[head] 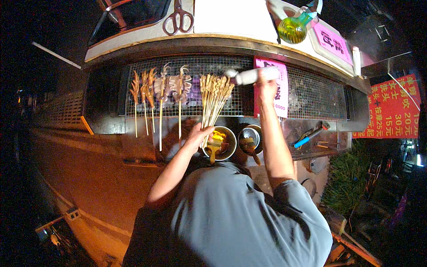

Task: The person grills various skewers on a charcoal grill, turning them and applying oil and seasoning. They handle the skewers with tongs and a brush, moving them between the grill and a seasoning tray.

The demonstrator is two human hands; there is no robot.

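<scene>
My left hand (199, 136) grips the lower ends of a fanned bundle of thin wooden skewers (215, 95), whose food ends lie over the wire grill grate (196, 61). Held in my right hand (268, 90) is a white shaker bottle (248, 76), blurred and tilted sideways, its tip just right of the bundle's food ends. Left of the bundle, two squid skewers (180, 86) and several skewers of what look like chicken feet (135, 87) rest on the grate. Below my left hand stands a metal bowl (230, 152) with yellow contents and a brush (213, 152).
A second bowl (259, 130) with a brush sits to the right. A blue-handled tool (306, 139) lies on the front ledge. Pink printed paper (283, 103) covers part of the grate. Scissors (178, 20), a white tray (233, 18) and an oil bottle (293, 29) are on the back shelf.
</scene>
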